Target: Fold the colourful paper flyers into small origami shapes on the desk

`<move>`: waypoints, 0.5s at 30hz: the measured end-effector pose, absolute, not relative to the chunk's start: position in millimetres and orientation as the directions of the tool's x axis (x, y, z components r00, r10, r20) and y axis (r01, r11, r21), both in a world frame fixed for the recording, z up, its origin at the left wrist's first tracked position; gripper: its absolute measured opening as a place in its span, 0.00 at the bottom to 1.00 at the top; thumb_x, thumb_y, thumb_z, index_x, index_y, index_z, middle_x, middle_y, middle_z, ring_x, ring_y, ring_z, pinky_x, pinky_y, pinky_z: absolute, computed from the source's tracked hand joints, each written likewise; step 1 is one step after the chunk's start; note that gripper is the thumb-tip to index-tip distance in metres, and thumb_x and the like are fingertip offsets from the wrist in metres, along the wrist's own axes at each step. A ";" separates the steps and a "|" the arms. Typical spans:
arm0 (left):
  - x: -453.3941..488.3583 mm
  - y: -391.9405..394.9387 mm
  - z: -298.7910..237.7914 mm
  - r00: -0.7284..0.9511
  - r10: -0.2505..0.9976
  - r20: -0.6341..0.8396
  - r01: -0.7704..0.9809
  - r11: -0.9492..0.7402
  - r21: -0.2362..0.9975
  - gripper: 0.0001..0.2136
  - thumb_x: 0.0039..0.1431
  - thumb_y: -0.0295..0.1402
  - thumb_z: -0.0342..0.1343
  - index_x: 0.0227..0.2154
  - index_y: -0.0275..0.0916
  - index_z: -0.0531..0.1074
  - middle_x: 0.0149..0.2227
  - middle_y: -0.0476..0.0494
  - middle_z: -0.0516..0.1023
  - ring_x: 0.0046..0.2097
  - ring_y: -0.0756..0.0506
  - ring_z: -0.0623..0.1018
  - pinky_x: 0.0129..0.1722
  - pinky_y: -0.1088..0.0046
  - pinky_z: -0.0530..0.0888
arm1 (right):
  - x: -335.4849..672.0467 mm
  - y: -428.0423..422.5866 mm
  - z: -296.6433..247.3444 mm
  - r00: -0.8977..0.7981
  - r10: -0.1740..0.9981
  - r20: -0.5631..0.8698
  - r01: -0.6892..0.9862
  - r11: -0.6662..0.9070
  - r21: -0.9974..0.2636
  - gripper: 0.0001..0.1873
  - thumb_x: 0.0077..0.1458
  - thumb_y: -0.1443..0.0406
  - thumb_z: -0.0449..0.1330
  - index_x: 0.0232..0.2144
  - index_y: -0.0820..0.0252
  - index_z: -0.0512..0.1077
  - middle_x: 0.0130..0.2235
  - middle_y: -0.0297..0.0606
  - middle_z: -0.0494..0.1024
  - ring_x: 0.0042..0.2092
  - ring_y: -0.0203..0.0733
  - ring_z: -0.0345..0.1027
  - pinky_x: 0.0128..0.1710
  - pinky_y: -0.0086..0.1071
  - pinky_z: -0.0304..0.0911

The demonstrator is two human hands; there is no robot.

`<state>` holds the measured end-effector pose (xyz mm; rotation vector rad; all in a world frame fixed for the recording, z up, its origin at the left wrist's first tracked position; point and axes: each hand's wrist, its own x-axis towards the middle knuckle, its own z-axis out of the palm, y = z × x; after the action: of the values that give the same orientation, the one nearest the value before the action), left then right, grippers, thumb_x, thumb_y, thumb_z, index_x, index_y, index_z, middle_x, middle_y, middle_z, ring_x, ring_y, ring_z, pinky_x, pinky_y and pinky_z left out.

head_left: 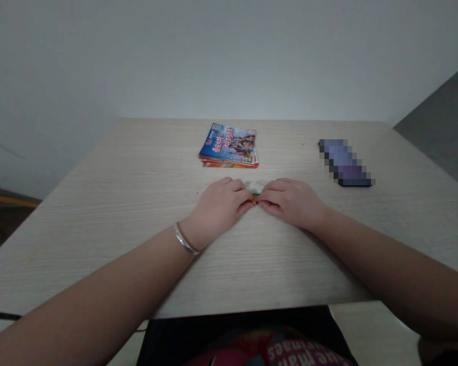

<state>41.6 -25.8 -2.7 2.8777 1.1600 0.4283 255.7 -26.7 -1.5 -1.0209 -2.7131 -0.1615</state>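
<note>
My left hand (219,203) and my right hand (288,201) rest side by side on the pale wooden table (137,193), fingers curled and pinched together. Between their fingertips they hold a small folded piece of paper (255,189), white on top with a bit of red and green at its lower edge. Most of the paper is hidden under my fingers. A silver bangle sits on my left wrist.
A small stack of colourful printed sheets (229,146) lies just beyond my hands. A dark phone (345,162), blurred out, lies at the right rear. The table stands against a plain white wall. A black cable (0,316) runs past the front left edge.
</note>
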 end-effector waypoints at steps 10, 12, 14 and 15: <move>39.8 -22.4 -13.7 0.681 0.676 0.281 0.663 -0.732 0.153 0.09 0.66 0.34 0.53 0.35 0.36 0.77 0.36 0.42 0.77 0.41 0.43 0.75 0.44 0.64 0.72 | 254.5 -26.4 -6.3 -0.642 0.721 0.262 0.700 0.690 -0.182 0.10 0.59 0.64 0.57 0.32 0.59 0.78 0.34 0.39 0.79 0.37 0.42 0.71 0.38 0.33 0.62; 39.4 -21.6 -14.6 0.688 0.669 0.282 0.659 -0.738 0.144 0.10 0.66 0.34 0.53 0.34 0.36 0.77 0.36 0.42 0.77 0.41 0.43 0.75 0.44 0.64 0.72 | 255.6 -26.5 -7.0 -0.664 0.704 0.254 0.695 0.706 -0.140 0.11 0.61 0.62 0.57 0.32 0.60 0.77 0.35 0.40 0.79 0.38 0.43 0.71 0.38 0.34 0.63; 39.6 -20.9 -15.1 0.693 0.663 0.284 0.655 -0.743 0.137 0.09 0.66 0.35 0.54 0.35 0.37 0.77 0.36 0.42 0.77 0.40 0.43 0.75 0.43 0.64 0.72 | 256.6 -26.3 -7.6 -0.693 0.676 0.250 0.678 0.729 -0.090 0.13 0.63 0.61 0.55 0.33 0.60 0.77 0.36 0.41 0.79 0.39 0.43 0.71 0.39 0.34 0.63; 39.9 -20.5 -15.5 0.692 0.661 0.288 0.654 -0.744 0.137 0.09 0.65 0.34 0.54 0.35 0.37 0.77 0.36 0.42 0.77 0.40 0.44 0.75 0.43 0.64 0.72 | 256.8 -26.1 -7.8 -0.710 0.659 0.247 0.666 0.743 -0.068 0.14 0.64 0.61 0.54 0.34 0.60 0.78 0.36 0.41 0.79 0.39 0.43 0.70 0.40 0.35 0.63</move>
<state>39.9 -20.5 -15.5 2.8682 1.1147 0.5027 256.8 -26.1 -7.8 -1.0424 -2.6889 -0.0380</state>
